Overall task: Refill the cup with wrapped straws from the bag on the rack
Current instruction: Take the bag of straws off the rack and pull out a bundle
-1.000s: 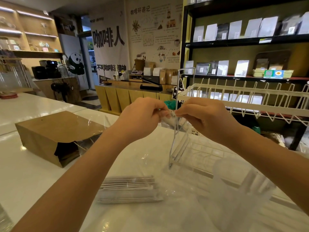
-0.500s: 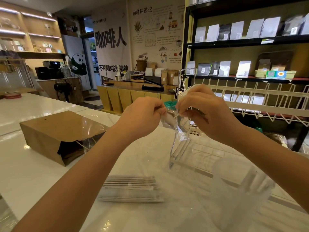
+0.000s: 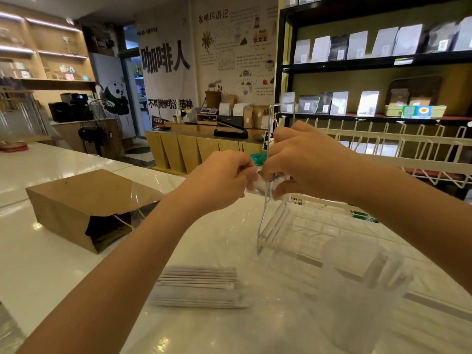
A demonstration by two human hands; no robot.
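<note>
Both hands, left hand (image 3: 224,180) and right hand (image 3: 306,162), pinch the bag (image 3: 258,185) mouth above the cup (image 3: 357,290); opening it appears next, requiring a clean pull apart.

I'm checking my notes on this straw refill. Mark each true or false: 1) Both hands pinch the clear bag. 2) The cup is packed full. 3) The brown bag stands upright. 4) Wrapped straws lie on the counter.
1) True: the left hand and right hand grip the clear bag together.
2) False: the cup holds only a few straws.
3) False: the brown bag lies on its side.
4) True: the wrapped straws lie flat on the counter.
</note>
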